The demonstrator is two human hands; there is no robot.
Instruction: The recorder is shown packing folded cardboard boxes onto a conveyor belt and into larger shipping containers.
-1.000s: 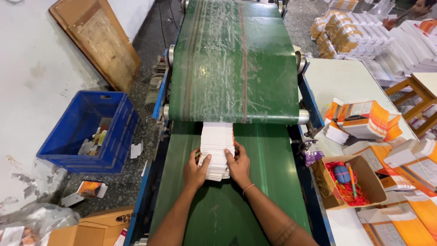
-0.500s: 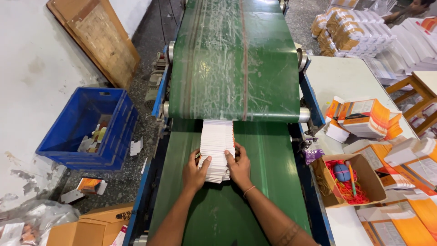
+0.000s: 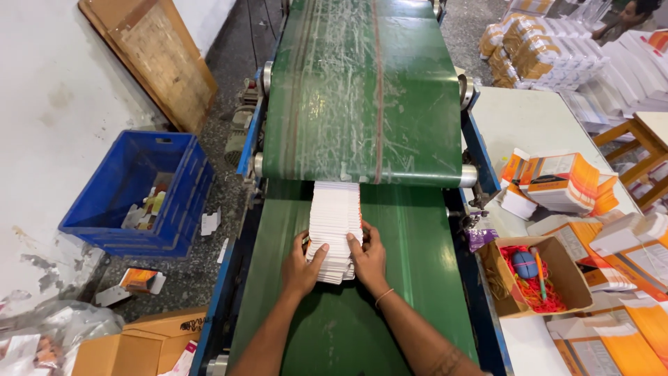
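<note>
Both hands, left hand [image 3: 300,262] and right hand [image 3: 369,257], clasp the white card stack [image 3: 334,226] between them on the green belt [image 3: 410,251].

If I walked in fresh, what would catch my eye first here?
Probably the wide green conveyor belt down the middle, with a row of overlapping white flat cartons emerging from under its upper section. The left hand and right hand press on that row from either side. A bright blue crate sits on the floor at left.
</note>
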